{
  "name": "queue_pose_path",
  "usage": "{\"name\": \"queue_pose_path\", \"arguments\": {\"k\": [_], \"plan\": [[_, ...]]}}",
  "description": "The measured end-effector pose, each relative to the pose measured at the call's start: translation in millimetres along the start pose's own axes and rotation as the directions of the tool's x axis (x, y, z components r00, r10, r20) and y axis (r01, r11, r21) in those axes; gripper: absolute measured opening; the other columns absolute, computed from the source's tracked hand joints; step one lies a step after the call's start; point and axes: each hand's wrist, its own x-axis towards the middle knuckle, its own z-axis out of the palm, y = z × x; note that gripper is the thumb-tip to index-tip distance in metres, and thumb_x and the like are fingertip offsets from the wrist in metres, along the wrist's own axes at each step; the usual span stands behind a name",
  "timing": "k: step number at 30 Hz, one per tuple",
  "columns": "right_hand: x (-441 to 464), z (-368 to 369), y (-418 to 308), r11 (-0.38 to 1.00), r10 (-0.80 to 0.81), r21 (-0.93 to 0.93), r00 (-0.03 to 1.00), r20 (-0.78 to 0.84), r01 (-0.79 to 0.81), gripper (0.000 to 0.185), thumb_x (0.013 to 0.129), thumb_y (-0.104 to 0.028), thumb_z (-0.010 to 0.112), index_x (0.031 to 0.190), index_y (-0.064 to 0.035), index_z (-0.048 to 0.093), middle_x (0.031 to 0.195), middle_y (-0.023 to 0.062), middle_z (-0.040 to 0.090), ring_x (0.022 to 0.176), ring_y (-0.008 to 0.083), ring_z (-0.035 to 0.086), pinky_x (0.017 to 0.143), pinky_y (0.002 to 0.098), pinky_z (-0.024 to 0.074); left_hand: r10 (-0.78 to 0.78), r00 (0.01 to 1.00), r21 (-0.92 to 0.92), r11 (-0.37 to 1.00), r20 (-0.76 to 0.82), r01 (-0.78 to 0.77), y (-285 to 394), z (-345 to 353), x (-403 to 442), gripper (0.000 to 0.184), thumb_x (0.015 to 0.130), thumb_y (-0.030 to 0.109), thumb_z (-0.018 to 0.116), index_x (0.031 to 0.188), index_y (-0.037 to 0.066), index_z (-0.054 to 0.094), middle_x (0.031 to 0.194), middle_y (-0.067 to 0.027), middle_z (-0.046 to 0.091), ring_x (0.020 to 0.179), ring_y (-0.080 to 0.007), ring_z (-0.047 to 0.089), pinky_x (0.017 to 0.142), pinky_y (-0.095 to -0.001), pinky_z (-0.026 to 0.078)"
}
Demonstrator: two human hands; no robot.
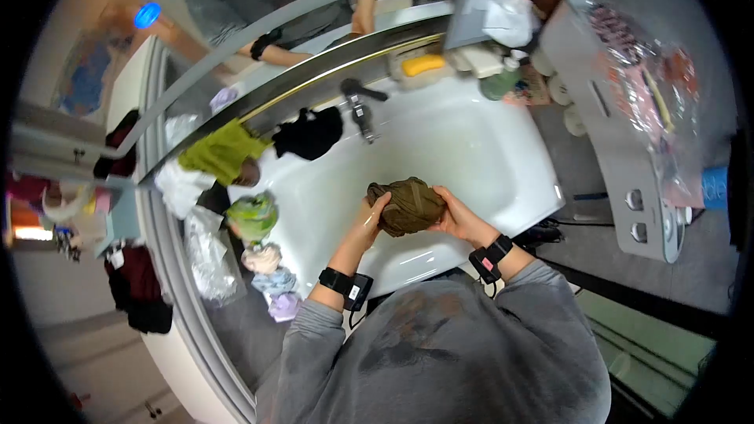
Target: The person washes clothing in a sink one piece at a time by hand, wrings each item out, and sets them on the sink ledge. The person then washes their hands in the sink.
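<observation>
A bunched brown cloth, dark and wet-looking, is held between my two hands over the front part of the white sink. My left hand is closed on its left side, thumb on top. On the opposite side my right hand grips it with the fingers partly hidden beneath. What kind of garment or cloth it is, I cannot make out. Behind the cloth stands the faucet at the sink's back edge.
Left of the sink lie a black cloth, a green cloth, a clear plastic bag and several small pastel cloths. A yellow soap bar and a green bottle sit behind. At right stands a white organizer.
</observation>
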Motion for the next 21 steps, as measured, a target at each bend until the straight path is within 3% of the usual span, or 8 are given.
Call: {"name": "queue_pose_path", "arguments": {"k": [2,7,9,10,12,13,16,21], "plan": [[-26.1,-17.1,-9.5,0.992,-0.117,0.035,0.989,-0.088,0.121,0.047,0.083,-0.043,0.042,0.114,-0.0069,0.042,0.116,0.0088,0.045,0.103,0.0211,0.047,0.083,0.0366,0.0425,0.104,0.994,0.167,0.981,-0.015,-0.1,17.1,49.1,0.1,0.061,0.08,0.042,0.051,0.122,0.003,0.028,0.118,-0.012,0.04,0.106,-0.0234,0.042,0.085,-0.0366,0.039],[-86.3,-71.6,-37.0,0.806,-0.498,0.168,0.804,-0.324,0.567,0.048,0.083,-0.044,0.042,0.114,-0.0076,0.04,0.116,0.0088,0.045,0.103,0.0192,0.046,0.085,0.0339,0.0405,0.137,0.987,0.217,0.964,0.082,-0.152,8.2,156.3,52.6,0.068,0.08,0.042,0.051,0.125,0.002,0.021,0.122,-0.0121,0.036,0.112,-0.0225,0.036,0.091,-0.0361,0.032],[-94.5,-98.1,-49.6,0.663,-0.605,0.239,0.696,-0.388,0.709,0.046,0.084,-0.044,0.041,0.113,-0.0086,0.041,0.114,0.0078,0.045,0.102,0.0181,0.047,0.085,0.0326,0.04,0.247,0.936,0.205,0.931,0.249,-0.301,-3.7,197.0,76.9,0.064,0.082,0.038,0.049,0.127,0.002,0.02,0.128,-0.0138,0.029,0.116,-0.0243,0.031,0.093,-0.0355,0.029],[-97.1,-110.0,-56.4,0.652,-0.61,0.237,0.684,-0.401,0.72,0.046,0.084,-0.044,0.041,0.113,-0.0086,0.041,0.114,0.0078,0.045,0.102,0.0181,0.047,0.085,0.0326,0.04,0.24,0.933,0.208,0.932,0.267,-0.299,-9.7,213.7,85.9,0.064,0.082,0.038,0.049,0.127,0.002,0.02,0.128,-0.0138,0.029,0.116,-0.0243,0.031,0.093,-0.0355,0.029],[-95.6,-135.5,-68.7,0.584,-0.665,0.207,0.609,-0.432,0.785,0.045,0.084,-0.043,0.041,0.113,-0.0093,0.039,0.113,0.0067,0.046,0.101,0.0188,0.048,0.084,0.0326,0.0411,0.362,0.833,0.372,0.768,0.419,-0.521,-20.1,242.7,99.7,0.062,0.083,0.03,0.048,0.129,0.004,0.018,0.132,-0.0141,0.023,0.119,-0.0249,0.029,0.094,-0.0341,0.028],[-91.6,-148.2,-71.6,0.579,-0.67,0.178,0.589,-0.452,0.796,0.047,0.083,-0.044,0.043,0.115,-0.0097,0.036,0.111,0.0056,0.047,0.099,0.0203,0.049,0.082,0.0333,0.0433,0.294,0.911,0.514,0.755,0.288,-0.406,-28.0,256.1,96.0,0.063,0.083,0.024,0.048,0.132,0.005,0.013,0.133,-0.0142,0.022,0.118,-0.0244,0.03,0.094,-0.0324,0.028],[-83.8,-171.8,-72.8,0.679,-0.518,0.201,0.656,-0.549,0.706,0.047,0.083,-0.044,0.044,0.113,-0.0091,0.035,0.11,0.0063,0.047,0.094,0.0216,0.052,0.08,0.0345,0.0454,0.139,0.915,0.505,0.797,0.38,-0.331,-56.7,261.7,126.3,0.063,0.084,0.02,0.047,0.133,0.007,0.01,0.134,-0.0141,0.02,0.118,-0.0229,0.031,0.095,-0.0312,0.028],[-74.1,-171.2,-50.5,0.653,-0.482,0.26,0.656,-0.581,0.711,0.055,0.083,-0.049,0.037,0.112,-0.0033,0.039,0.11,0.0147,0.047,0.091,0.0251,0.054,0.084,0.0358,0.0431,0.16,0.886,0.394,0.851,0.435,-0.347,-48.0,255.2,122.5,0.056,0.084,0.019,0.045,0.132,0.01,0.017,0.131,-0.0135,0.027,0.115,-0.0222,0.036,0.094,-0.031,0.029]]}}
